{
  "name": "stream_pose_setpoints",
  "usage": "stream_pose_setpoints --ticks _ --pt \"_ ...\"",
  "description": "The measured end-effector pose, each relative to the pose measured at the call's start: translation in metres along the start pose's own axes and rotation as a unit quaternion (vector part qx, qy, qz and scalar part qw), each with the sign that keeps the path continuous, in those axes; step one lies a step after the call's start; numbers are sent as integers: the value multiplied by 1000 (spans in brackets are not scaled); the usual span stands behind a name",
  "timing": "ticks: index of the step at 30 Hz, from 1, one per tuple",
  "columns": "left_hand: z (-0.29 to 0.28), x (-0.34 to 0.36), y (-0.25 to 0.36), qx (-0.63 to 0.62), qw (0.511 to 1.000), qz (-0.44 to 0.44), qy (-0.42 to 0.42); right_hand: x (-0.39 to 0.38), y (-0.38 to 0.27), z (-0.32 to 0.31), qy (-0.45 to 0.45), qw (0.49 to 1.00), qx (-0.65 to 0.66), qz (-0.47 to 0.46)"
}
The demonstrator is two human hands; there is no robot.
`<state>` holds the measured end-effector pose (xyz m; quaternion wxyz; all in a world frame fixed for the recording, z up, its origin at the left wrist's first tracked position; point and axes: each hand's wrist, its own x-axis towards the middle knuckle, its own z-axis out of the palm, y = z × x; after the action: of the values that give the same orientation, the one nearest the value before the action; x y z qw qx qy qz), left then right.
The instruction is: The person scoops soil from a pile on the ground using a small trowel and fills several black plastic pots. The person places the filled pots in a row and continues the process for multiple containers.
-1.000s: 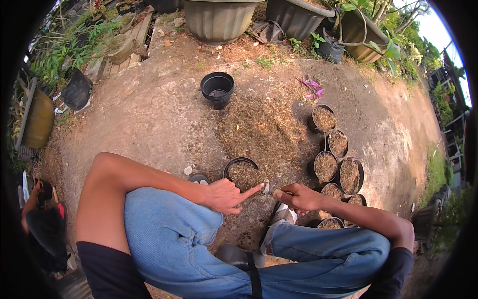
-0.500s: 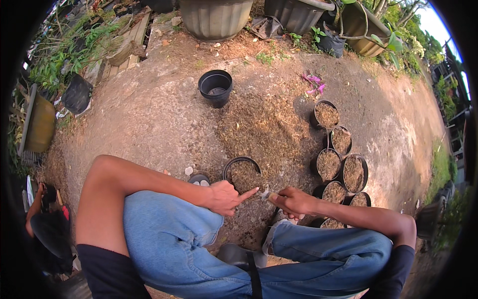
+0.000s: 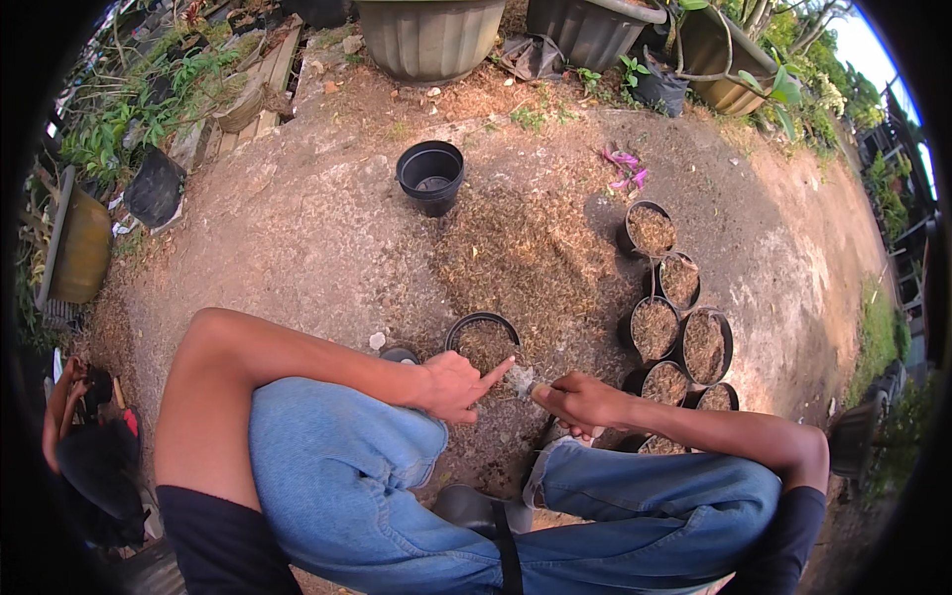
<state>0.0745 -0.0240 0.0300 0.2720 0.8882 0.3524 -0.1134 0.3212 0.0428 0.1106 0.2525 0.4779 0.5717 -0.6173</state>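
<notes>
My left hand (image 3: 453,387) has its index finger stretched out over the near edge of a black pot (image 3: 483,316) that holds brown, crumbly soil mix (image 3: 487,343). The other fingers curl loosely and nothing shows in them. Just to the right, my right hand (image 3: 585,402) grips the handle of what looks like a small trowel (image 3: 523,380). Its pale grey blade points left, close to the left fingertip and apart from it. Beyond the pot spreads a heap of loose brown soil mix (image 3: 526,248).
Several black pots filled with soil mix (image 3: 705,345) stand grouped on the right. An unfilled black pot (image 3: 430,198) stands beyond the heap. Large planters (image 3: 429,40) line the far edge, with pink petals (image 3: 625,169) nearer. At far left, another person (image 3: 94,456) is partly visible.
My left index finger has lifted slightly away from me. The trowel blade has turned and shows more of its pale face. The pots have not moved.
</notes>
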Motion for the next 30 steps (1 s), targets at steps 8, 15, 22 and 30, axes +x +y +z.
stream_pose_setpoints --ticks 8,15,22,30 --pt "-10 -13 9 -34 992 97 -67 5 11 0 -24 997 77 10" --pt "-9 -18 6 -32 995 49 -75 4 10 0 -40 990 130 40" --pt "-7 -21 8 -18 996 72 -45 2 4 -3 -73 981 170 59" --pt "-14 -35 10 -84 996 2 -30 2 2 -11 -139 940 291 114"
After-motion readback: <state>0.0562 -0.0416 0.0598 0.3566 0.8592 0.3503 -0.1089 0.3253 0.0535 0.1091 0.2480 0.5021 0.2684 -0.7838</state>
